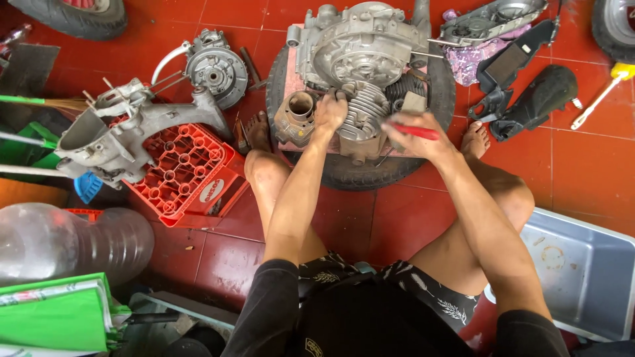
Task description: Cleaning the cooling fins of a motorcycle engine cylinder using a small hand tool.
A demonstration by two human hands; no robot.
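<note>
A grey metal engine (pixel 360 49) with a finned cylinder head (pixel 364 116) lies on a black tyre (pixel 357 173) on the red tiled floor in front of me. My left hand (pixel 331 109) rests on the finned part, beside a rusty cylinder sleeve (pixel 297 112). My right hand (pixel 413 135) grips a red-handled tool (pixel 417 131) over the right side of the fins; its tip is hidden. My bare feet sit at either side of the tyre.
A red plastic crate (pixel 188 175) holds a grey engine casing (pixel 119 129) at left, with a brake hub (pixel 215 69) behind. Black plastic covers (pixel 529 99) lie at right, a grey tub (pixel 582 271) at lower right, a clear bottle (pixel 66 241) at lower left.
</note>
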